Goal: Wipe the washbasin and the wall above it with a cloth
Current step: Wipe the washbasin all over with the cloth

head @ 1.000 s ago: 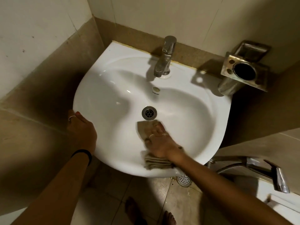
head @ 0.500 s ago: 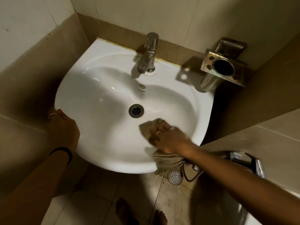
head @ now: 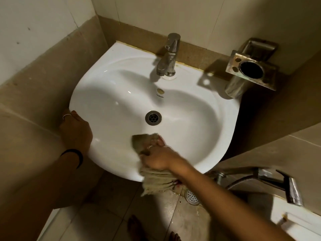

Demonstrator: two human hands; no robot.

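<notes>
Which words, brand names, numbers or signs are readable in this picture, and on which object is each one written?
No text can be read here.
Small dark brand mark on the washbasin, just below the overflow hole: too small and blurred to read.
Tap, metal holder, cloth, wall tiles: no lettering visible.

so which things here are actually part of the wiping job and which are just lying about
Part of the job:
- white ceramic washbasin
- beige cloth, gripped by right hand
- left hand, holding the basin's rim
- tiled wall above it

Just there:
- chrome tap
- round metal drain
- steel wall-mounted tumbler holder
- chrome spray handle
- round floor drain
</notes>
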